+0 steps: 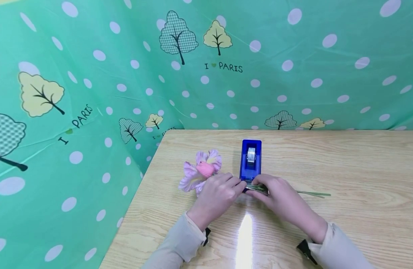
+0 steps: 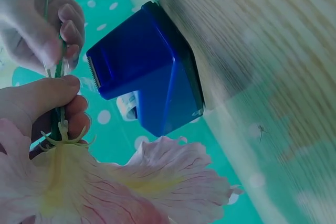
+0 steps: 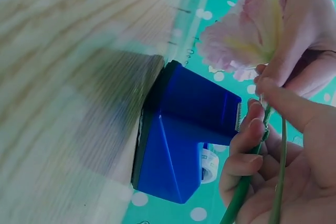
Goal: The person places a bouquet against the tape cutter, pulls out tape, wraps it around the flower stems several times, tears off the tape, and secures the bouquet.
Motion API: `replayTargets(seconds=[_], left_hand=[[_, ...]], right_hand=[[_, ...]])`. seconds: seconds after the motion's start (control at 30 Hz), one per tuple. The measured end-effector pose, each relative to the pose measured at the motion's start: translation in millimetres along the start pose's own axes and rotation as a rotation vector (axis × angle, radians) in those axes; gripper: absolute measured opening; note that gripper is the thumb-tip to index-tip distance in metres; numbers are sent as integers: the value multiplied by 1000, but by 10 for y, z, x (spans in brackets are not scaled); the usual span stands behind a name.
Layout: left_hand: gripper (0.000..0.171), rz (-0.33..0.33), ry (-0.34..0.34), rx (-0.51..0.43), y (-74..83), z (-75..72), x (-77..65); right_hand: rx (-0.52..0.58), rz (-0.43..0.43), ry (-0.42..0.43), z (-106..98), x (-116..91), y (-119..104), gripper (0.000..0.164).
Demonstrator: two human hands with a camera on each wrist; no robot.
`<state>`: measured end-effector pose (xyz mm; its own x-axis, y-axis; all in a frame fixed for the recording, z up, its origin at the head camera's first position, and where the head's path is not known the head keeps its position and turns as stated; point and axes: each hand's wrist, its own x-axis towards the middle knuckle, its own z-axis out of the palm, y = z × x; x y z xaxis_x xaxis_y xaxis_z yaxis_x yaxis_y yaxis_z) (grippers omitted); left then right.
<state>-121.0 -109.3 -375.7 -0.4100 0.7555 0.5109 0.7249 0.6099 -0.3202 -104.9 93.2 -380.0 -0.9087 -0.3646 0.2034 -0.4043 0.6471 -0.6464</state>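
A pink tulip (image 1: 205, 169) and a lilac-pink ruffled flower (image 1: 191, 178) lie together, blossoms to the left. My left hand (image 1: 219, 192) grips their green stems just below the blossoms. Close beside it, my right hand (image 1: 280, 196) pinches the stems (image 3: 241, 190) between thumb and fingers, and the stem ends poke out to the right. A shiny clear strip, like tape, shows on the stems between the two hands in the wrist views. Right behind the fingertips stands a blue tape dispenser (image 1: 250, 160), its toothed edge (image 2: 93, 72) facing the hands.
A roll of clear tape (image 1: 251, 154) sits inside the dispenser. The wood-grain table (image 1: 361, 164) stretches out on both sides. Green dotted cloth (image 1: 246, 97) with printed trees hangs behind the table and along its left edge.
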Motion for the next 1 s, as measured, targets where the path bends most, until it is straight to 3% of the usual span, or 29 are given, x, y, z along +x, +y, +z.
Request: replayTargets(seconds=[0.23,0.53,1.0], left_hand=[[10,-3,-11,-6,-7,-9,-2],[12,-5,-30,-15,-4,-33,2],[7,-13,-45,6,1,-41,17]], right_hand=[[82,4,-18,-22,6,19,19],[98,-9,-68,-92,8,44,9],[-62,-114,73,-38,-8,13,6]])
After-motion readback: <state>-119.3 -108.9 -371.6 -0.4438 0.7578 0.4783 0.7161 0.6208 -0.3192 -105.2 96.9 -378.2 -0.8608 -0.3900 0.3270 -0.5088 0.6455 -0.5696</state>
